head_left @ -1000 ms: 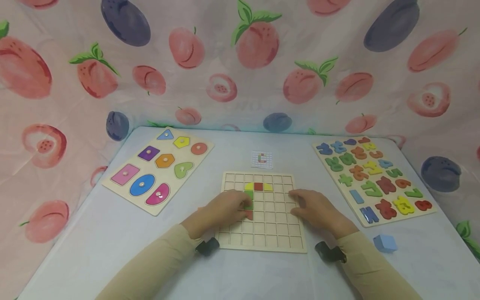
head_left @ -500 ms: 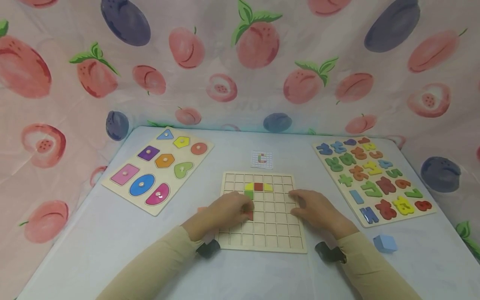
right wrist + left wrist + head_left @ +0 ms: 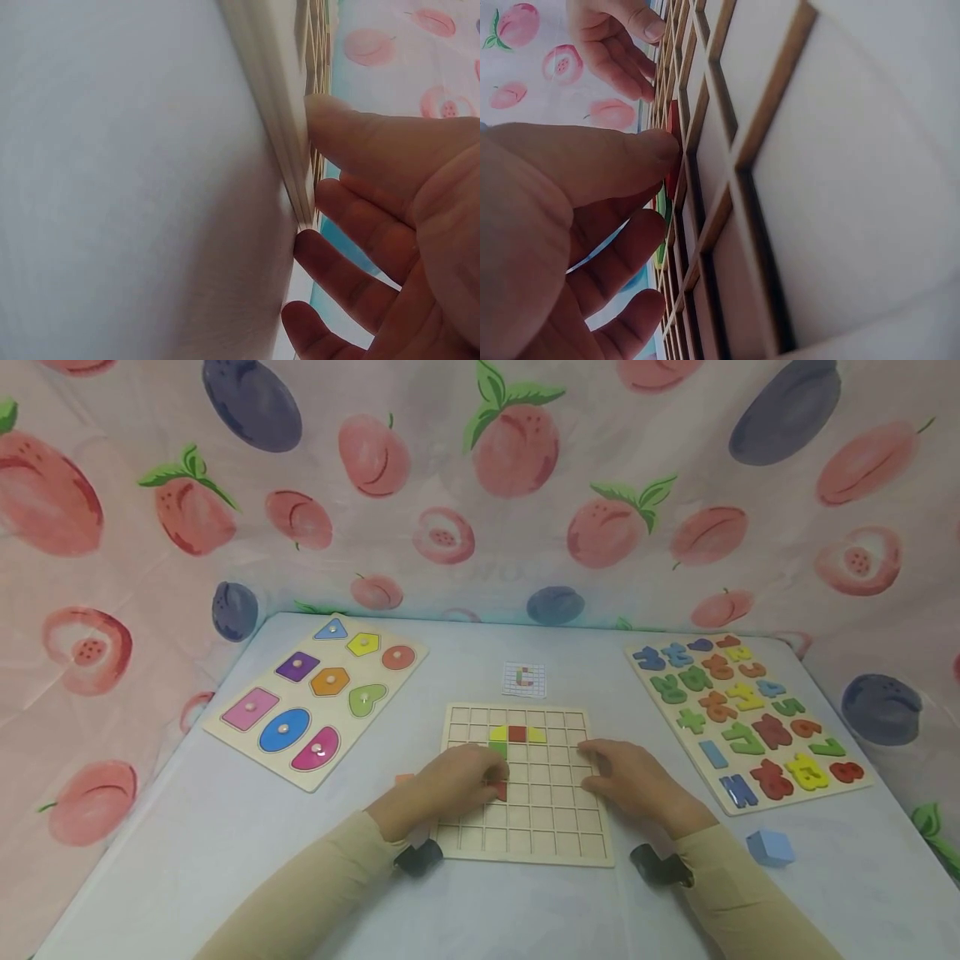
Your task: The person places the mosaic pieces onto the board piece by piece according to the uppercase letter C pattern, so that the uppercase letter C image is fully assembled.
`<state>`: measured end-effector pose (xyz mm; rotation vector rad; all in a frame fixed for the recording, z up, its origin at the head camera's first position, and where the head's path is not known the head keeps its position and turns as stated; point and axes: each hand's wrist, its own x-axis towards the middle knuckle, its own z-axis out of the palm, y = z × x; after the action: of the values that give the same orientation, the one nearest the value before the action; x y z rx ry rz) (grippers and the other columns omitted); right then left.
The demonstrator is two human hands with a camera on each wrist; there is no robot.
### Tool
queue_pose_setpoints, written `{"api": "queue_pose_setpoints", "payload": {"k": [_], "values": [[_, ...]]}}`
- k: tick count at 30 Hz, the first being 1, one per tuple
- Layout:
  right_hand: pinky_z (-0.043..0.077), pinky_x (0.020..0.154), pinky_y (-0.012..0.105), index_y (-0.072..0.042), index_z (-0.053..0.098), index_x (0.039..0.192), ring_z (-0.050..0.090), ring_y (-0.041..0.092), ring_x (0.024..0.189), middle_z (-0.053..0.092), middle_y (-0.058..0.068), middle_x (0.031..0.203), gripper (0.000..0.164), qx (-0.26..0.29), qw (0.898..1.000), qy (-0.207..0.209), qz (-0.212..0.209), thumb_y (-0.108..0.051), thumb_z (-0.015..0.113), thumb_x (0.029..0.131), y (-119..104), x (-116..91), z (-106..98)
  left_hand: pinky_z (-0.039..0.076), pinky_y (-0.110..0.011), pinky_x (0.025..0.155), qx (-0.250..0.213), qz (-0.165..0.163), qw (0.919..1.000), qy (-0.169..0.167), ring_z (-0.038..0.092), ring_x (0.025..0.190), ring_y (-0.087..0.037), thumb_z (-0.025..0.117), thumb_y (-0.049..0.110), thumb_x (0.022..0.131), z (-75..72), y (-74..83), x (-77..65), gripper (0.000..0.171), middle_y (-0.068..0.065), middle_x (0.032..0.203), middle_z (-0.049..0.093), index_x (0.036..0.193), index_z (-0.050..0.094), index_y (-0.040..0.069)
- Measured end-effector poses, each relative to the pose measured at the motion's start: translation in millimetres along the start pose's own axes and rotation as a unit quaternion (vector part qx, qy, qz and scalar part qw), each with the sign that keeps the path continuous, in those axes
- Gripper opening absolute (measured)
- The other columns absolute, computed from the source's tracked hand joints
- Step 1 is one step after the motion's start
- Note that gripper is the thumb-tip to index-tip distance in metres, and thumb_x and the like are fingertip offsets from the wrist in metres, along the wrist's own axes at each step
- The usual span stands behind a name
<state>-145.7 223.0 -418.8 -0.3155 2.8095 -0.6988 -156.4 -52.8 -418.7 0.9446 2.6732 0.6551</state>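
Observation:
A wooden grid board lies at the middle of the table. Yellow corner tiles flank a red square tile near its top, with a green tile below the left one. My left hand is over the board's left half. Its thumb and fingers pinch a lower red tile close against the grid; the index fingertip is hidden behind the thumb. My right hand rests at the board's right edge, thumb on the rim and fingers loosely bent beside it, holding no tile.
A small pattern card lies behind the board. A knobbed shape puzzle stands left, a letter and number puzzle right. A blue block sits near the right forearm; an orange piece is partly hidden by the left wrist.
My left fingers have shifted slightly down and right over the green tile's lower part, toward the lower red tile. The right hand and the board have not moved.

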Motion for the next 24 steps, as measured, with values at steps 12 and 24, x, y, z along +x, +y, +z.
{"api": "queue_pose_setpoints", "payload": {"k": [12, 24], "values": [[0.032, 0.111, 0.056, 0.001, 0.055, 0.139, 0.042, 0.043, 0.136, 0.053, 0.021, 0.143, 0.056, -0.002, 1.000, 0.003, -0.001, -0.017, 0.072, 0.089, 0.8, 0.4, 1.4, 0.048, -0.031, 0.086, -0.034, -0.038, 0.9987, 0.002, 0.056, 0.092, -0.015, 0.070, 0.011, 0.088, -5.8, -6.1, -1.0, 0.020, 0.007, 0.097, 0.066, 0.108, 0.073, 0.014], [0.032, 0.110, 0.056, -0.001, 0.056, 0.138, 0.043, 0.043, 0.135, 0.053, 0.021, 0.142, 0.055, -0.006, 1.000, 0.005, -0.002, -0.017, 0.070, 0.088, 1.5, 0.0, 1.5, 0.047, -0.040, 0.097, -0.056, -0.108, 0.9922, 0.026, 0.058, 0.104, -0.023, 0.068, 0.009, 0.088, -25.2, -20.9, -20.0, 0.028, -0.004, 0.111, 0.068, 0.116, 0.072, 0.009]]}}
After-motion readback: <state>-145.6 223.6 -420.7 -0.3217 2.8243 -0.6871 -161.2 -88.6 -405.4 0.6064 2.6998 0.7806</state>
